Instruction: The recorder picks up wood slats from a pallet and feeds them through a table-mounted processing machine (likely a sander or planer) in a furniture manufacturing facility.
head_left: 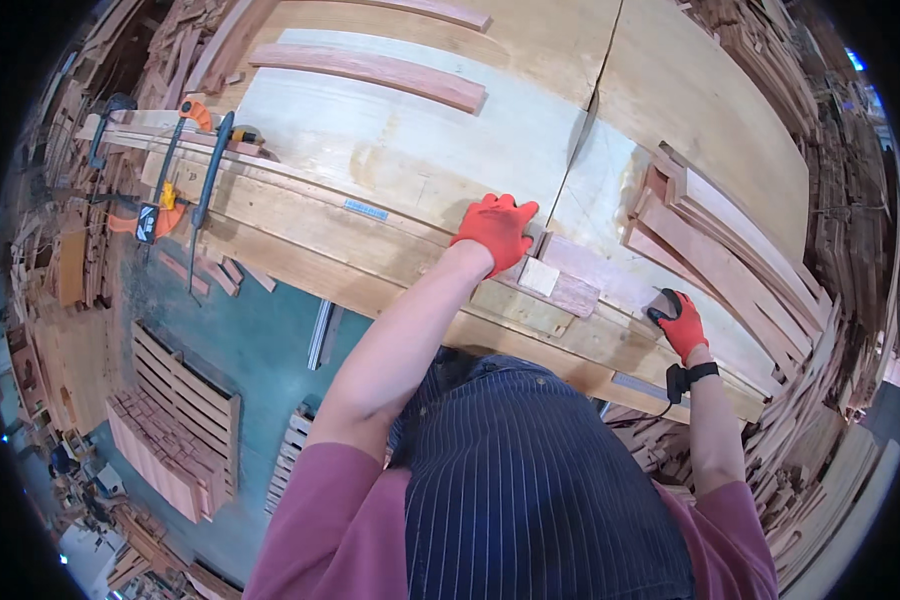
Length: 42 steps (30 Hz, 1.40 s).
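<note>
My left hand (496,233), in a red glove, rests palm down near the front of the wooden workbench (340,140), its fingers spread. Just right of its wrist are a small pale wood block (539,277) and a pinkish wood piece (574,295). A wider flat pinkish board (585,262) lies behind them. Farther right, my right hand (682,325) is in a red glove with dark fingertips. Its thumb and fingers curve apart over the bench, and I see nothing held between them. A dark band with a small device (692,378) circles the right wrist.
Clamps with orange parts (160,205) grip the bench's left end. Curved wooden strips (715,245) are stacked on the right, and a long pink strip (370,75) lies at the back. A pallet (185,400) with stacked wood stands on the green floor (260,345).
</note>
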Each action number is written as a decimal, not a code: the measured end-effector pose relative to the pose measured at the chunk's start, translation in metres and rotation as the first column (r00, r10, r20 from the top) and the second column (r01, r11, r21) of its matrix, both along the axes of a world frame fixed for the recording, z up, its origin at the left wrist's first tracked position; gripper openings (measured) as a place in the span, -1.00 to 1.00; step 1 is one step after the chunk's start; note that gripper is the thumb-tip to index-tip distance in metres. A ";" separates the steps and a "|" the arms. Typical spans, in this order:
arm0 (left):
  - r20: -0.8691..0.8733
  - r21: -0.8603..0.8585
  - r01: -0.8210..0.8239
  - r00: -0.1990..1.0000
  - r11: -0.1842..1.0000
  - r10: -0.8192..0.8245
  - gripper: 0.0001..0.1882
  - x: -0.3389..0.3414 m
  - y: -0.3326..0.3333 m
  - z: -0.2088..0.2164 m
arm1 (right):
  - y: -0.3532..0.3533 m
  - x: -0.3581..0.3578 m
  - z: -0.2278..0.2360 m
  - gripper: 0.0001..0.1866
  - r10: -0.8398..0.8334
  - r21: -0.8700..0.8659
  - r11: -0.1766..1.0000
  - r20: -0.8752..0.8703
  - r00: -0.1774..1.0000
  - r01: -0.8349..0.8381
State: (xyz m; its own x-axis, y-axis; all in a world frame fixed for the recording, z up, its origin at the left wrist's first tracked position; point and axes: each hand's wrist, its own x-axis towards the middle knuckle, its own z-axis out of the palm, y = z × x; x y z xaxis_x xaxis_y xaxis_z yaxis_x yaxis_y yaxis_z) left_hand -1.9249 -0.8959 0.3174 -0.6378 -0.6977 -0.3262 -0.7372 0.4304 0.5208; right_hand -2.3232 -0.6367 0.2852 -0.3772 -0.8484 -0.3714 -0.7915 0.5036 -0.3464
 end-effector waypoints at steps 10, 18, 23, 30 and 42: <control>-0.141 0.131 -0.082 0.985 0.988 0.101 -0.66 -0.011 -0.019 -0.049 | 0.020 0.006 0.036 -0.37 -0.165 -0.135 0.978 -0.051 0.985 0.157; -0.287 0.324 -0.261 0.889 0.909 0.358 -0.61 0.003 -0.021 -0.042 | -0.008 0.028 0.048 -0.32 0.067 -0.006 0.997 -0.258 0.964 -0.070; -0.395 0.439 -0.301 0.782 0.847 0.483 -0.59 0.002 -0.024 -0.048 | 0.009 -0.018 0.053 -0.57 0.108 0.041 0.994 -0.103 0.989 -0.105; -0.401 0.549 -0.336 0.697 0.766 0.594 -0.59 0.006 -0.024 -0.052 | -0.015 -0.051 0.049 -0.65 0.344 0.154 0.937 -0.274 0.898 -0.312; -0.409 0.550 -0.312 0.708 0.775 0.576 -0.62 0.004 -0.025 -0.058 | 0.012 -0.090 0.051 -0.63 0.161 0.187 0.967 0.072 0.984 -0.172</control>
State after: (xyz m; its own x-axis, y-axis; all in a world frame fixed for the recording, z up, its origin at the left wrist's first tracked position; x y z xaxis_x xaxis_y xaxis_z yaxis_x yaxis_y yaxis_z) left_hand -1.9213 -0.9206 0.2593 -0.4405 -0.8224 -0.3601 -0.3261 -0.2271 0.9177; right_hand -2.4132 -0.6244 0.3360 -0.2107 -0.8087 -0.5492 -0.8521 0.4273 -0.3022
